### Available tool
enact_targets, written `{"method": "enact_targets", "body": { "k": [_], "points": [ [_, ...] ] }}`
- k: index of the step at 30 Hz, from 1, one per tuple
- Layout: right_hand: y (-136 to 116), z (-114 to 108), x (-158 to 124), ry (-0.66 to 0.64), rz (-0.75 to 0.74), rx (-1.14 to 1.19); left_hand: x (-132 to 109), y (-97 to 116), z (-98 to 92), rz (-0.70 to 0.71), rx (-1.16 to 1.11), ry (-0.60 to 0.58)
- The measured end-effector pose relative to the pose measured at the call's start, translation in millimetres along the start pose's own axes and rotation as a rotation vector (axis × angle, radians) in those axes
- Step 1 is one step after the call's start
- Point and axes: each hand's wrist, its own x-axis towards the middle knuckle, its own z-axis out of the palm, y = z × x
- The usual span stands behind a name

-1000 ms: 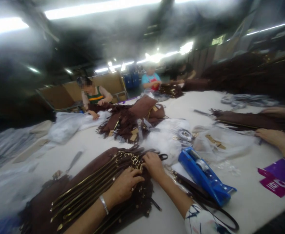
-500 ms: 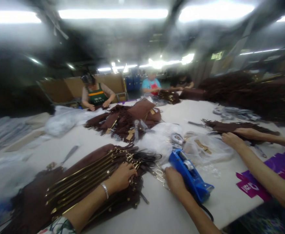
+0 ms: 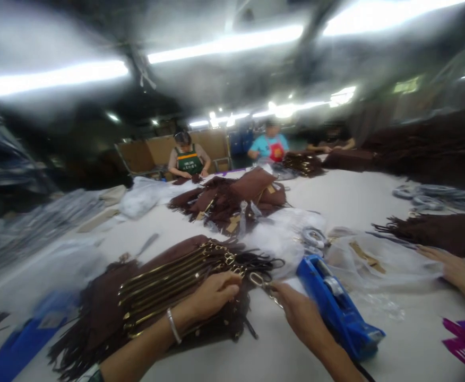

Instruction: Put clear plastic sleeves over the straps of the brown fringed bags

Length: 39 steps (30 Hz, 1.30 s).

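My left hand [image 3: 220, 291], with a silver bracelet on its wrist, lies over a stack of brown fringed bags [image 3: 109, 302]. Its fingers are bent together by the gold clasps [image 3: 234, 260] at the stack's right end; what is between them is hidden. Gold zippers [image 3: 164, 276] run in rows along the stack. To the right, my right hand [image 3: 296, 313] pinches a gold chain [image 3: 273, 297] close to a large oval link [image 3: 257, 278]. Beside that hand stands a blue tape dispenser [image 3: 336, 307]. Dark strap loops [image 3: 272, 261] spread from the stack.
Another person's hand [image 3: 451, 268] rests at the right by a clear plastic bag [image 3: 392, 260] and a brown fringed piece [image 3: 439, 233]. More brown bags [image 3: 252, 185] are heaped mid-table. Several people sit across the white table [image 3: 316, 199]. Plastic-wrapped goods [image 3: 57, 217] lie left.
The view has swung left, so things sit further right. My right hand has moved from beside the tape dispenser onto the gold chain. The co-worker's hands have shifted at the right.
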Motion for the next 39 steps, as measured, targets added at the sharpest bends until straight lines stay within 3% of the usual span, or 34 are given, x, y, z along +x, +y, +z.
{"method": "enact_targets", "body": {
  "k": [2, 5, 8, 13, 18, 22, 26, 31, 34, 37, 39],
  "points": [
    [-12, -2, -6, -0.072, -0.067, 0.145, 8, -6, 16.4, -0.204, -0.245, 0.076],
    [-22, -2, -18, -0.168, -0.089, 0.227, 14, -18, 39.7, -0.37, -0.361, 0.054],
    [-24, 10, -34, -0.185, -0.083, 0.264, 8, -26, 59.6, -0.426, -0.344, 0.066],
    [-27, 59, -56, -0.207, -0.121, 0.285, -7, -37, 89.6, -0.546, -0.332, 0.102],
    [-34, 80, -61, -0.224, -0.118, 0.171, -15, -47, 100.8, -0.591, -0.309, 0.134],
    [-37, 81, -60, -0.179, -0.129, 0.17, -15, -48, 100.9, -0.579, -0.258, 0.138],
    [-38, 98, -58, -0.102, -0.164, 0.05, -15, -47, 99.2, -0.549, -0.162, 0.124],
    [-36, 110, -50, 0.028, -0.112, -0.167, -19, -41, 82.4, -0.411, 0.058, 0.161],
    [-30, 105, -41, 0.038, -0.085, -0.227, -22, -39, 70.8, -0.2, 0.501, 0.22],
    [-27, 98, -31, 0.003, -0.052, -0.232, -21, -42, 66.5, -0.031, 1.002, 0.208],
    [-27, 96, -23, -0.03, -0.024, -0.202, -19, -45, 66.5, -0.003, 1.129, 0.211]
  ]
}}
